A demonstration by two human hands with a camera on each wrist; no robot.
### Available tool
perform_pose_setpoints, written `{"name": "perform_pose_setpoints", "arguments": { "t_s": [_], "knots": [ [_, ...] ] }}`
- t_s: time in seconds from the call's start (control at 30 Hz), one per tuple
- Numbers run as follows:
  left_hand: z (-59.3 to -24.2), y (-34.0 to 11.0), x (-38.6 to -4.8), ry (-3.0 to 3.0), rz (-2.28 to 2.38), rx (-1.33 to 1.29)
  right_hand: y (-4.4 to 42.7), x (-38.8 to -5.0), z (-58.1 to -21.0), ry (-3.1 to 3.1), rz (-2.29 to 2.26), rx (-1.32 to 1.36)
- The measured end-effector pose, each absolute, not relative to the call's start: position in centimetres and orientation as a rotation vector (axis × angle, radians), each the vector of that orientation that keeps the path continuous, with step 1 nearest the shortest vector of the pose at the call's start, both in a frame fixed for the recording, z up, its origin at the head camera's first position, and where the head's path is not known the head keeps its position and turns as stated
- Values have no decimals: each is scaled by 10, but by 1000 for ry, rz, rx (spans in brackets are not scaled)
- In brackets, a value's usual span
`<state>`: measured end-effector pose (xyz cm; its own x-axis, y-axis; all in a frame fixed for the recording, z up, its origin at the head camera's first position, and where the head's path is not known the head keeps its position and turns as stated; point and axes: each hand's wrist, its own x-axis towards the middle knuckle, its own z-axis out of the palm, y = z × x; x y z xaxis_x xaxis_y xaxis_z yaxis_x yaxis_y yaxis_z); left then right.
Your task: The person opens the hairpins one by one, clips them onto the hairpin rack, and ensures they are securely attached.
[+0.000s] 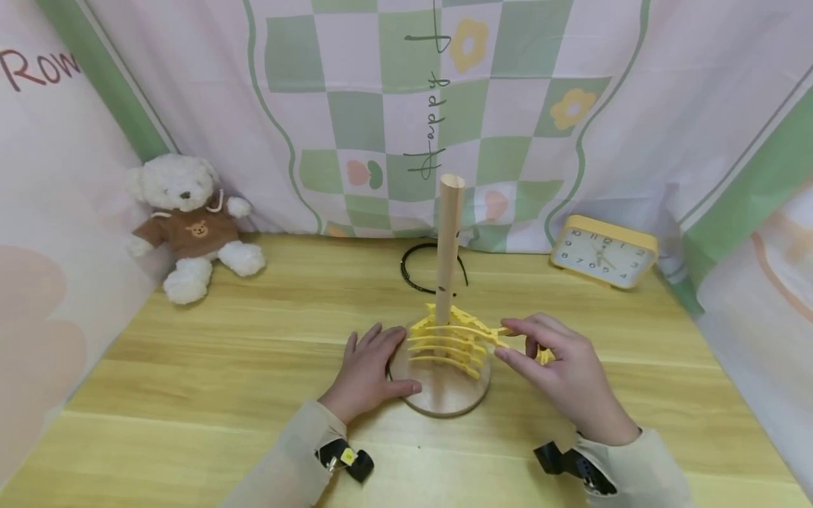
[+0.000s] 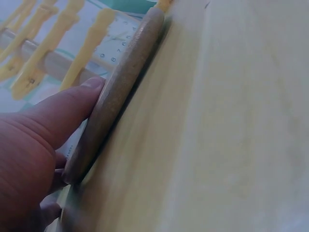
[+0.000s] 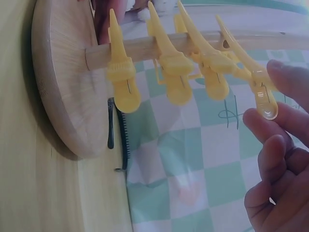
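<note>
A wooden post (image 1: 448, 247) rises from a round wooden base (image 1: 438, 401). Several yellow hair clips (image 3: 170, 72) stand one above another along its lower part, their long jaws beside the post. My right hand (image 1: 562, 367) pinches the end of the topmost clip (image 3: 265, 104) between thumb and fingers, to the right of the post. On the base's left edge rests my left hand (image 1: 370, 374), its fingers spread and its thumb (image 2: 72, 104) on the base. The underside of the left fingers is hidden.
Behind the post lies a black toothed headband (image 1: 406, 271). More yellow (image 1: 544, 356) shows past the right hand, partly covered. A white teddy bear (image 1: 184, 226) sits at the back left; a yellow clock (image 1: 603, 252) stands at the back right, before a checked curtain (image 1: 356, 49).
</note>
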<state>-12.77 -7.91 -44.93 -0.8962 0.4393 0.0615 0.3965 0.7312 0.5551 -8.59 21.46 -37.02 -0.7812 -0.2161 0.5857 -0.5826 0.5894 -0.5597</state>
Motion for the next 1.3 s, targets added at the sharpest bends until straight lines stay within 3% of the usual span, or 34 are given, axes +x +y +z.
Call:
{"name": "perform_pose_setpoints", "arguments": {
  "t_s": [1.3],
  "knots": [
    [-452,-80,-127,2866,901,710,200,-90,-380,-2304,1049,682]
  ]
}}
